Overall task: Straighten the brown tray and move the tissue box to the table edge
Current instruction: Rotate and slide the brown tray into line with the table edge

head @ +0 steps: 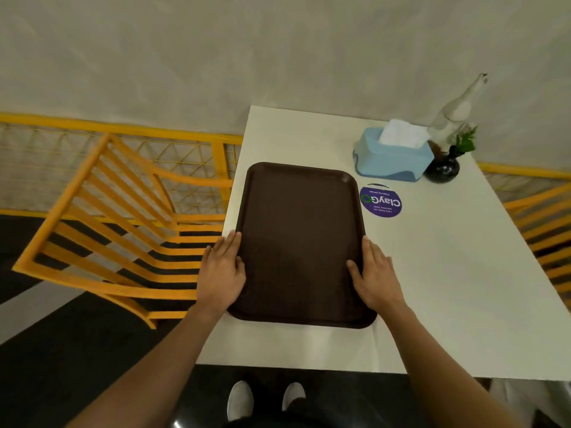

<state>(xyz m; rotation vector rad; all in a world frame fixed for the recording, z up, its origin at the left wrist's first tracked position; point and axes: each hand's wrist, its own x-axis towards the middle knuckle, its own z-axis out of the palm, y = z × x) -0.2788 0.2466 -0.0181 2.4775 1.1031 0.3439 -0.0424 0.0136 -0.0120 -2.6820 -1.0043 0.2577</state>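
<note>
A dark brown rectangular tray (298,239) lies lengthwise on the left half of the white table (432,288), its long side close to the table's left edge. My left hand (224,271) grips the tray's left rim, thumb over the rim. My right hand (375,274) grips the right rim the same way. A light blue tissue box (389,162) with a white tissue sticking up stands at the far right of the table, apart from the tray.
A round purple sticker (380,201) lies between tray and tissue box. A black vase with green leaves (443,169) and a clear glass bottle (452,118) stand right beside the box. Yellow chairs (117,230) flank the table, one on each side.
</note>
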